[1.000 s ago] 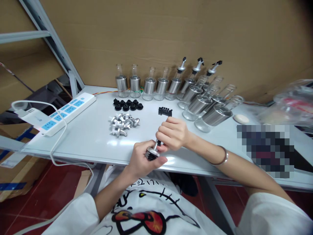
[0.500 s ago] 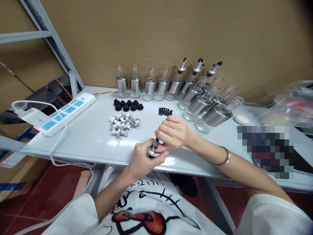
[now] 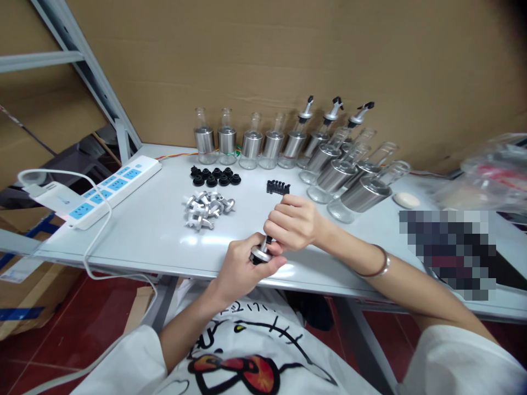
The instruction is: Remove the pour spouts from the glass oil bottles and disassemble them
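Note:
Over the table's front edge, my left hand [image 3: 242, 264] is closed around a pourer spout [image 3: 261, 254] with a silver disc collar and a black stopper beneath. My right hand [image 3: 294, 224] pinches at the top of that spout, where a small black cap [image 3: 269, 240] shows beside the fingers; most of it is hidden. Left of the hands lies a heap of silver spouts [image 3: 209, 208], with black rubber stoppers [image 3: 216, 176] grouped behind. A strip of small black caps [image 3: 278, 187] lies just beyond my right hand.
Glass bottles with steel sleeves [image 3: 252, 144] line the back, several more [image 3: 362, 192] crowding the right; three carry pourers [image 3: 332, 112]. A white power strip [image 3: 117, 189] with a cable lies left. At right are a pale oval object [image 3: 407, 201] and plastic bags [image 3: 489, 175].
The pourer has turned slightly in my left hand, its spout leaning more to the right. My right fingers have shifted a little and now cover more of the black cap.

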`<state>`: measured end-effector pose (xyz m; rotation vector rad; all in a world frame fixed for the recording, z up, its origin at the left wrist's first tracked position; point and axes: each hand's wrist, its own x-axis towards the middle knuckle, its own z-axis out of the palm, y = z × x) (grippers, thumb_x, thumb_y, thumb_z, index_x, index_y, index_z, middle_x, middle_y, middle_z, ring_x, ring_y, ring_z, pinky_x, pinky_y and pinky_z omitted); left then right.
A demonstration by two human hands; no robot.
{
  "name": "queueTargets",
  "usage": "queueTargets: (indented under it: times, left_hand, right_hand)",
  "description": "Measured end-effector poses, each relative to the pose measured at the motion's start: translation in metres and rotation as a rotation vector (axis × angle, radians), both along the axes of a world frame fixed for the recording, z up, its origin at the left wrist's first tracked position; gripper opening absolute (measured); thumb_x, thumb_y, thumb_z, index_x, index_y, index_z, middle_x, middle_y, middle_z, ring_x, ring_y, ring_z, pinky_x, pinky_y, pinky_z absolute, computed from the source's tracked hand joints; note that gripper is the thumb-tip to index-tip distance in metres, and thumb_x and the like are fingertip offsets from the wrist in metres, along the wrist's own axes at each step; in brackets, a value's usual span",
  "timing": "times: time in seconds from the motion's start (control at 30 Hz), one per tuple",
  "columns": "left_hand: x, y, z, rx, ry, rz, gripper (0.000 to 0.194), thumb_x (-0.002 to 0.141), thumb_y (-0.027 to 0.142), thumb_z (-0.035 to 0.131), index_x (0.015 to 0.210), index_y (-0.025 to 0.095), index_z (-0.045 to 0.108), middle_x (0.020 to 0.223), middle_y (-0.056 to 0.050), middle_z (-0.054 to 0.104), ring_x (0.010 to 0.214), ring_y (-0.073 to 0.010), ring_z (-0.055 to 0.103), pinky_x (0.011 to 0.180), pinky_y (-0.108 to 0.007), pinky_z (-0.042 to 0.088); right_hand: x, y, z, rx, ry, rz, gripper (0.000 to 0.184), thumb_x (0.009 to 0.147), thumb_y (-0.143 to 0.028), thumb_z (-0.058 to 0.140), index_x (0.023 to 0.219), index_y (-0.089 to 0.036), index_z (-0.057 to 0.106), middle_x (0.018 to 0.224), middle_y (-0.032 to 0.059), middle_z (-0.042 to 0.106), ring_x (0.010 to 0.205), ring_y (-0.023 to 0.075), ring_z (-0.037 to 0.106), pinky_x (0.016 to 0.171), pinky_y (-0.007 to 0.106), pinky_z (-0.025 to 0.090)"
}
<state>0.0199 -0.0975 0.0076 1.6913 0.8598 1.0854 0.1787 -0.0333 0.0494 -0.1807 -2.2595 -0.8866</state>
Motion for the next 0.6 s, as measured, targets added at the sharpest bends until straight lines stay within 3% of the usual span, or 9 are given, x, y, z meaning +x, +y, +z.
queueTargets:
  times: [0.13, 0.3, 0.4, 0.6]
  left_hand:
    - [0.001, 0.001, -0.001, 0.114, 0.045, 0.016, 0.026, 0.080, 0.035, 0.062, 0.067, 0.017, 0.048, 0.053, 0.008, 0.040, 0.046, -0.0053, 0.030, 0.045, -0.017, 0.030]
    - [0.002, 0.001, -0.005, 0.405, 0.069, 0.073, 0.031, 0.080, 0.037, 0.064, 0.065, 0.018, 0.044, 0.056, 0.005, 0.045, 0.051, -0.0076, 0.039, 0.050, -0.019, 0.036]
    - [0.000, 0.000, -0.004, 0.313, 0.032, 0.118, 0.028, 0.080, 0.035, 0.064, 0.068, 0.018, 0.046, 0.056, 0.006, 0.045, 0.049, -0.0066, 0.039, 0.048, -0.018, 0.036]
    - [0.001, -0.004, -0.002, 0.211, 0.009, 0.120, 0.020, 0.076, 0.027, 0.064, 0.068, 0.018, 0.047, 0.056, 0.007, 0.046, 0.046, -0.0050, 0.037, 0.049, -0.018, 0.038]
  right_hand:
    - [0.000, -0.001, 0.000, -0.072, 0.009, 0.047, 0.054, 0.102, -0.034, 0.015, 0.053, -0.021, 0.036, 0.047, -0.0026, 0.031, 0.044, 0.0127, 0.027, 0.046, 0.029, 0.023]
    - [-0.004, -0.007, -0.006, -0.439, 0.185, 0.143, 0.046, 0.101, -0.023, 0.015, 0.062, -0.021, 0.039, 0.050, -0.0027, 0.040, 0.045, 0.0118, 0.033, 0.048, 0.026, 0.030]
    - [-0.007, -0.007, -0.009, -0.544, 0.212, 0.112, 0.039, 0.101, -0.026, 0.022, 0.070, -0.020, 0.046, 0.056, -0.0010, 0.047, 0.050, 0.0119, 0.039, 0.050, 0.025, 0.033]
    - [0.009, 0.021, -0.007, -0.831, 0.538, -0.176, 0.020, 0.093, -0.027, 0.046, 0.080, -0.017, 0.058, 0.067, 0.0004, 0.053, 0.061, 0.0113, 0.047, 0.059, 0.024, 0.039]
